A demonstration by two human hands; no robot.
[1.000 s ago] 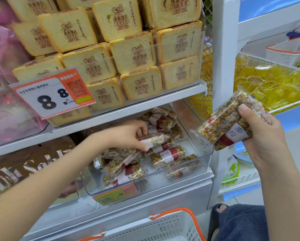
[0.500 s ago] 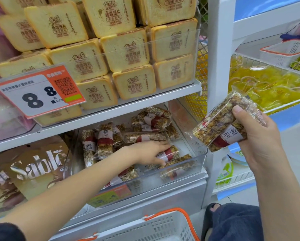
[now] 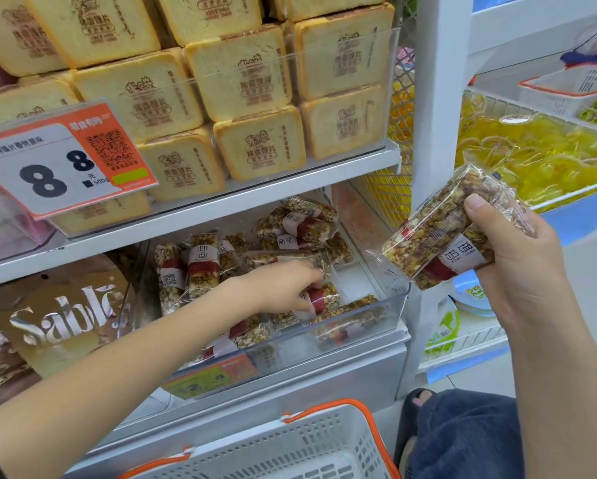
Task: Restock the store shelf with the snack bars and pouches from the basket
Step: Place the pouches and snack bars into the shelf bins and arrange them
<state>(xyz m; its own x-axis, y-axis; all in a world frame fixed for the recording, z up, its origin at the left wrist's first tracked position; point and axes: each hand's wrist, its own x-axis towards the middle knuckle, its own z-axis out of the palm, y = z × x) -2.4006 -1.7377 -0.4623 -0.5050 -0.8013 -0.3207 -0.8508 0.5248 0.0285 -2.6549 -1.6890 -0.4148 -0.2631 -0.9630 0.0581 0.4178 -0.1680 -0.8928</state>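
Observation:
Several clear-wrapped nut snack bars with red and white bands lie in a clear plastic bin [image 3: 390, 316] on the lower shelf. My left hand [image 3: 280, 288] reaches into the bin, its fingers and thumb curled round one snack bar [image 3: 324, 300] near the front middle. Three more bars [image 3: 202, 267] stand upright at the bin's back left. To the right of the shelf post, my right hand [image 3: 518, 267] grips a bundle of snack bars [image 3: 435, 233] in the air. The white basket [image 3: 300, 447] with orange handles sits below the shelf; what it holds is out of view.
Toast-shaped packs [image 3: 245, 81] fill the upper shelf behind an orange and white 8.8 price tag [image 3: 62, 167]. Brown Sablé bags [image 3: 58, 326] hang at the lower left. A white upright post [image 3: 438, 98] divides off yellow packs [image 3: 545, 157] in a wire tray.
My left hand has come down from the bin's back to the bars near the front middle and has closed on one there. The right hand stays put with its bundle.

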